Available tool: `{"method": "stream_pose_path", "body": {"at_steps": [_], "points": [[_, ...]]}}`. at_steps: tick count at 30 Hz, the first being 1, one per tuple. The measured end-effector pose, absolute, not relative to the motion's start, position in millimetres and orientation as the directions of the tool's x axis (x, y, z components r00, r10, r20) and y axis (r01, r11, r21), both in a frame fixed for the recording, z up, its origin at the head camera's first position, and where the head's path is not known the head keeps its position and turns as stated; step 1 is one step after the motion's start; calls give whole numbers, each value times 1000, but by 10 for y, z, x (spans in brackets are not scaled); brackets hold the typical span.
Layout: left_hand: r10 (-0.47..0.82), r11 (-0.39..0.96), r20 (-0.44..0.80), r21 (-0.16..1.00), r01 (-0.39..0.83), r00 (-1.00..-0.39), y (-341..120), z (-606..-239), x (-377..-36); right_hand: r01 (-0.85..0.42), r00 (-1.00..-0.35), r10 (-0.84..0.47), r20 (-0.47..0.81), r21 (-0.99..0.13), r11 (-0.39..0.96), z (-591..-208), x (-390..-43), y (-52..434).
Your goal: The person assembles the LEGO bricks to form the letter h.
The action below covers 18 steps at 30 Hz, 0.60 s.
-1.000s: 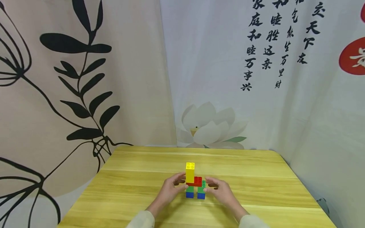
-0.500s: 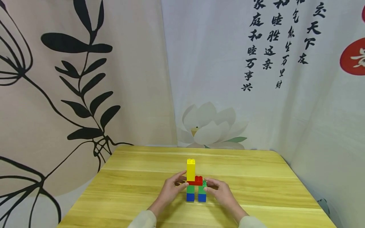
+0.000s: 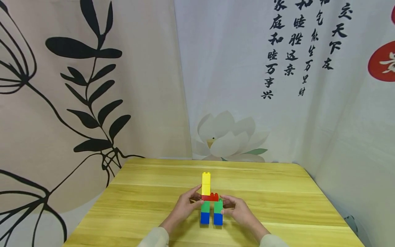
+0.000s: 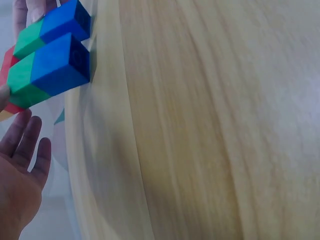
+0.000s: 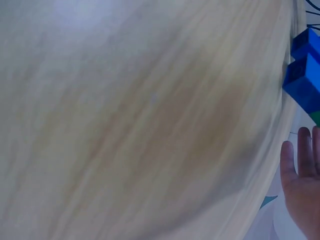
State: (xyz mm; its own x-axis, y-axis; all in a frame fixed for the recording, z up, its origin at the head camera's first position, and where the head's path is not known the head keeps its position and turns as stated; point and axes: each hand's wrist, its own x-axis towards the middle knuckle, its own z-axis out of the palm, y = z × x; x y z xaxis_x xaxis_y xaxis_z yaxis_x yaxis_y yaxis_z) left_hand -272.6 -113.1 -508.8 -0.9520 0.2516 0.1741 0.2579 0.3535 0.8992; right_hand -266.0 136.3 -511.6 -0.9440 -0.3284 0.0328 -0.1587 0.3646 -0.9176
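Item: small model of plastic building blocks [image 3: 210,200], made of two legs, each a green block on a blue block, joined by a flat red block, with a tall yellow block standing on the red block's left end.
Position: held upright over the light wooden tabletop [image 3: 148,192], midway between its left and right edges and nearer the front edge than the back; whether the blue feet touch the wood cannot be told.
Left hand [image 3: 185,205]: fingers curved round the left side of the model, thumb and fingertips at the level of the red and yellow blocks; it holds the model.
Right hand [image 3: 237,209]: fingers curled against the right green leg, holding the model from the other side.
Left wrist view: the two blue-and-green legs [image 4: 47,62] lie side by side near the upper left, the palm [image 4: 20,175] below them.
Right wrist view: blue block ends [image 5: 305,75] at the right edge, fingers [image 5: 300,170] just below; wood grain blurred.
Surround: printed cloth backdrop [image 3: 92,85] with black leaves, a white lotus and calligraphy behind the table.
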Motion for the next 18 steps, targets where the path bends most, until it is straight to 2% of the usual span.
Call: {"method": "stream_pose_path", "body": {"at_steps": [9, 18], "points": [[340, 366, 99, 902, 229, -935, -1192, -5111, -2718, -188, -904, -428, 12, -909, 371, -5116, -2675, 1421], [381, 375, 46, 906, 199, -924, -1230, -5169, -2740, -171, -889, -457, -35, -900, 400, -5102, -2690, 1450]]}}
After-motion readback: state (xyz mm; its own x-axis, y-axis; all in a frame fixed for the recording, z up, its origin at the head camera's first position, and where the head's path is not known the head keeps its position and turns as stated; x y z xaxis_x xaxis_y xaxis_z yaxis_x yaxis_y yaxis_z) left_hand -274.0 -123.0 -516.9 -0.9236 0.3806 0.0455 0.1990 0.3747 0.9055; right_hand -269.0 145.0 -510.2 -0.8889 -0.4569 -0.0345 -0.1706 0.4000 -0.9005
